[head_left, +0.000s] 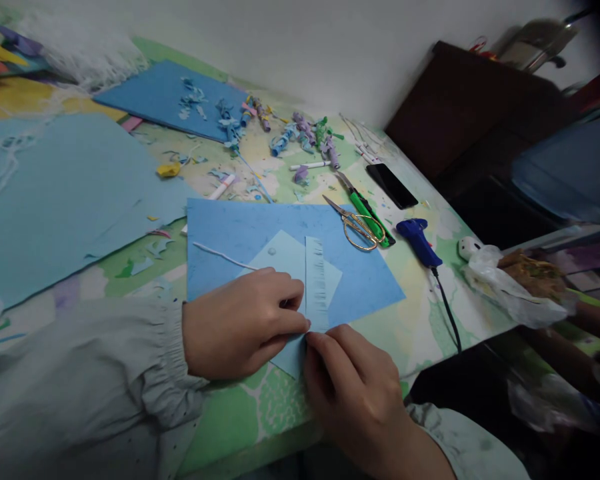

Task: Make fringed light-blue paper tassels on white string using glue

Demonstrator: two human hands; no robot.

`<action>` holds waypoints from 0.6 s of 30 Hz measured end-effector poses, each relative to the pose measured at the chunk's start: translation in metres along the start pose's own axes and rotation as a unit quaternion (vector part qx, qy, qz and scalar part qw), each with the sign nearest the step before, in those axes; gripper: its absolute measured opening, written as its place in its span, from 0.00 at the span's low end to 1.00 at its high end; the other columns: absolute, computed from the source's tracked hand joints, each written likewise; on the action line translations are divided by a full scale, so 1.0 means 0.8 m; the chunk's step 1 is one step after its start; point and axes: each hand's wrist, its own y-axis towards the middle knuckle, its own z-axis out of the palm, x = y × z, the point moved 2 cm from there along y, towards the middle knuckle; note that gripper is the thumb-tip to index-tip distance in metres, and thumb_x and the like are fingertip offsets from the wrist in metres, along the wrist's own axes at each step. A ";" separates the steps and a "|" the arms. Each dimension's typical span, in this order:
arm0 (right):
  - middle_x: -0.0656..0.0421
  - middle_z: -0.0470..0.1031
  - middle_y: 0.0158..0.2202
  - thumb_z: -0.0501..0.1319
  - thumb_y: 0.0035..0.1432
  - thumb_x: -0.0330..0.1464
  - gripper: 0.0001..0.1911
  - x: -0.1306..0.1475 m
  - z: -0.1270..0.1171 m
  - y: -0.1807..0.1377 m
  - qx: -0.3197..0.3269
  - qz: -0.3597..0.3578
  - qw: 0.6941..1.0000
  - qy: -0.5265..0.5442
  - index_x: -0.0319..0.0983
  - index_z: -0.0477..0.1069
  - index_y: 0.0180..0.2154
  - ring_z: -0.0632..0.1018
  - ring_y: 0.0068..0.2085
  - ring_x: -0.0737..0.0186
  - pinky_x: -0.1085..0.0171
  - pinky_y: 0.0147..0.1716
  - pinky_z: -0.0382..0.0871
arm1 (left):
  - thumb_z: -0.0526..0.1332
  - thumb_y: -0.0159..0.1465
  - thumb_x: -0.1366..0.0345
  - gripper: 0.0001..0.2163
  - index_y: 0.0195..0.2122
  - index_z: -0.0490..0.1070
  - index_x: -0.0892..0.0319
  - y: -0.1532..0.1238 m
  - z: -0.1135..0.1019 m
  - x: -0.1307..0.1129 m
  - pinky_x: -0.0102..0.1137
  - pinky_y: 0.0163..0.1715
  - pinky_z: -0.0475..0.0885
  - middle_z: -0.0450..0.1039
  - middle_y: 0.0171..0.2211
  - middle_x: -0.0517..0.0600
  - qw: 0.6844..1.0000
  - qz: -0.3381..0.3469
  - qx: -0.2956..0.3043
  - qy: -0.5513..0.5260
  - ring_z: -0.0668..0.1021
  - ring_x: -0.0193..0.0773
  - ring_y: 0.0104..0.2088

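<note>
My left hand (pixel 240 323) rests on a pale blue paper square (pixel 285 257), fingers pressed together and pinching the lower end of a fringed pale blue paper strip (pixel 316 280). Just below it, my right hand (pixel 353 387) has its fingers curled and pinches the same strip's end near the table's front edge. The square lies on a darker blue sheet (pixel 260 233). A white string (pixel 220 255) lies across that sheet, running to my left hand.
Gold scissors (pixel 359 227), green-handled scissors (pixel 365 210), a blue glue gun (pixel 420 241) with cord, and a black phone (pixel 391 185) lie right of the sheet. Rolled paper bits (pixel 300 137) and blue sheets (pixel 55 193) cover the back and left. A plastic bag (pixel 510 283) sits at the right edge.
</note>
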 end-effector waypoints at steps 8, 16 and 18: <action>0.58 0.70 0.26 0.59 0.54 0.24 0.05 -0.003 -0.005 -0.010 -0.040 0.009 0.999 0.005 0.37 0.70 0.34 0.72 0.28 0.65 0.65 0.26 0.64 | 0.55 0.59 0.73 0.08 0.32 0.74 0.59 0.000 -0.001 -0.002 0.34 0.31 0.61 0.65 0.30 0.51 1.000 -0.004 0.008 -0.006 0.67 0.39 0.31; 0.59 0.70 0.25 0.58 0.54 0.23 0.05 -0.008 -0.011 -0.001 -0.035 0.049 0.996 0.062 0.36 0.71 0.32 0.71 0.25 0.68 0.68 0.23 0.64 | 0.55 0.61 0.70 0.08 0.31 0.75 0.59 0.002 -0.002 -0.003 0.33 0.31 0.62 0.66 0.29 0.52 1.000 -0.003 -0.002 0.002 0.68 0.38 0.31; 0.59 0.69 0.25 0.58 0.55 0.23 0.05 -0.012 -0.014 0.003 -0.019 0.074 0.993 0.089 0.36 0.71 0.33 0.70 0.24 0.69 0.69 0.22 0.64 | 0.54 0.62 0.69 0.09 0.32 0.75 0.60 0.002 -0.001 -0.004 0.33 0.30 0.62 0.66 0.29 0.52 1.000 0.005 -0.008 0.009 0.68 0.38 0.30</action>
